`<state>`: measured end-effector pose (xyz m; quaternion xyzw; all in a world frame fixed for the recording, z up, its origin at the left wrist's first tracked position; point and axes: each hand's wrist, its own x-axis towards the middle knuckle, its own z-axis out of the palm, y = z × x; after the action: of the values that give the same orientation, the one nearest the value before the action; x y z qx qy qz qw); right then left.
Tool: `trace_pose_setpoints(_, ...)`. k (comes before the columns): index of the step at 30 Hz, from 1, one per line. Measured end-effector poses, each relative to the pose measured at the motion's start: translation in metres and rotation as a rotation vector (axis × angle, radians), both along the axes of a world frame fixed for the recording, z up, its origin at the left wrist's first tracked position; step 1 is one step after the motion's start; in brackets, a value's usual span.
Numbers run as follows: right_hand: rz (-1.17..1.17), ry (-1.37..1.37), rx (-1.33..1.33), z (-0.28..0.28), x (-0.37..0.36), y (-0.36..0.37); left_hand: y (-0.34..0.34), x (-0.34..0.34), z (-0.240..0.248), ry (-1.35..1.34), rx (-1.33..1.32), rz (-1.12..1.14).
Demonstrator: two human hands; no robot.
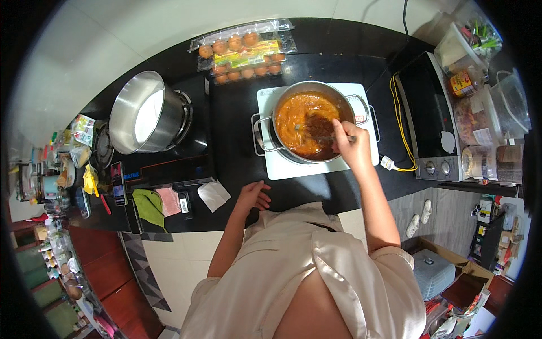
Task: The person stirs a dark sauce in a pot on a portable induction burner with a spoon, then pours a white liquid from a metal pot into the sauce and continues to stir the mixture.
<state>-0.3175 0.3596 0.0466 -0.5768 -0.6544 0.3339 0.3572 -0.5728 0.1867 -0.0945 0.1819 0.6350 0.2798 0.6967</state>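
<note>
A steel pot (286,148) stands on a white portable cooktop (271,167), holding a thick orange-brown sauce (293,116). My right hand (351,144) is closed round the handle of a stirring utensil (324,137) that reaches into the sauce. A dark brown mass surrounds its lower end, so its head cannot be made out. At the counter's front edge rests my left hand (254,198), its fingers loosely apart and nothing in them. A crumpled white tissue (214,195) lies to the left of that hand.
At left, a large steel pot (125,116) sits on a gas burner. Egg cartons (247,52) stand behind the cooktop. A microwave (423,113), yellow cable (399,116) and plastic containers (477,116) line the right. Near the front lie a green cloth (148,207) and a phone (118,184).
</note>
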Motion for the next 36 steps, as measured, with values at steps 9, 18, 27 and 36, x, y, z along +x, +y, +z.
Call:
trace_pose_setpoints(9,-0.131,-0.179,0.344,-0.001,0.009,0.034,0.002,0.001,-0.003,-0.003,-0.007,-0.008)
trace_pose_setpoints(18,-0.080,-0.126,0.090,0.024,0.019,0.011,-0.002,0.003,-0.004,-0.010,0.005,0.021)
trace_pose_setpoints(27,-0.060,-0.118,0.015,0.023,0.027,0.004,-0.001,0.000,-0.002,-0.001,0.009,0.002)
trace_pose_setpoints(36,0.037,-0.060,0.034,0.011,-0.002,-0.010,-0.001,-0.001,0.000,0.012,0.026,-0.008)
